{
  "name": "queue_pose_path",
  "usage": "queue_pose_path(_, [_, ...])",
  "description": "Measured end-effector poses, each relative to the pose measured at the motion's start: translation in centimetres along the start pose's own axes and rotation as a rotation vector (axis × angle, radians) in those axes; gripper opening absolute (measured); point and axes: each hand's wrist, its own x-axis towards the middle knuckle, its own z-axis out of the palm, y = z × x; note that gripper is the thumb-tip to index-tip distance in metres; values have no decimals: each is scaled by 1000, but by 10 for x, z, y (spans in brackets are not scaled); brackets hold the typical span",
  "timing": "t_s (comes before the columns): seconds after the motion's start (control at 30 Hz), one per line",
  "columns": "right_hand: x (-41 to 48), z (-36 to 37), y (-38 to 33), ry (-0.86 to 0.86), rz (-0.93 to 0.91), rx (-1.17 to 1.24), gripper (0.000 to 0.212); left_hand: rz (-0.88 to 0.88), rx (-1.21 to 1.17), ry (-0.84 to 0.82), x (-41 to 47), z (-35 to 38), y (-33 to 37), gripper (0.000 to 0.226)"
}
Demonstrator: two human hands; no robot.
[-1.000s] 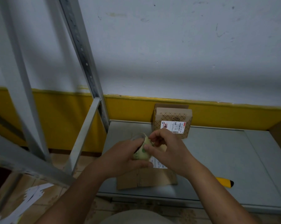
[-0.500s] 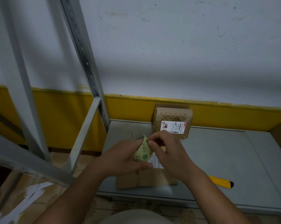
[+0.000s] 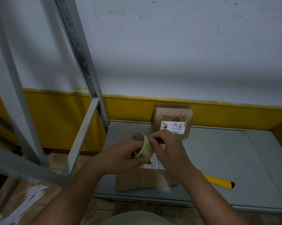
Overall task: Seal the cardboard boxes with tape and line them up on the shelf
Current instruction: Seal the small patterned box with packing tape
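Left hand point(image 3: 120, 156) curled round a round, pale green tape roll point(image 3: 145, 147), just above a flat brown cardboard box point(image 3: 145, 181). Right hand point(image 3: 167, 150) pinching the roll's rim. Behind, a patterned box point(image 3: 172, 122) with a white label, by the wall. Smooth grey shelf point(image 3: 218, 159) spreading wide to the right; yellow cutter point(image 3: 218, 181) near the front edge.

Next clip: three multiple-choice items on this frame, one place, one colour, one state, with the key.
1. Where does the patterned box stand? A at the back of the shelf; B on the floor; C on a chair.
2. What colour is the tool's handle? A red; B yellow; C blue.
3. What is the left hand doing? A lying flat; B hanging idle; C holding the tape roll.
Key: 1 A, it stands by the yellow wall band; 2 B, plainly yellow; 3 C, its fingers curl round the roll.
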Motion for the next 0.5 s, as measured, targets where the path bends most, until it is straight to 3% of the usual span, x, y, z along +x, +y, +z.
queue_pose_path(0.23, [-1, -8, -3, -41, 110, 125, 10, -25, 50, 128, 0, 10, 10, 22])
queue_pose_path(0.3, [-3, -5, -5, -46, 99, 99, 9, -44, 49, 95, -1, 9, 7, 23])
queue_pose_path(0.43, [1, -6, -4, -6, 97, 99, 9, -40, 61, -33, -3, 5, 3, 56])
queue_pose_path(0.5, [4, -7, -3, -14, 76, 72, 9, -1, 68, -61, -2, 6, 1, 58])
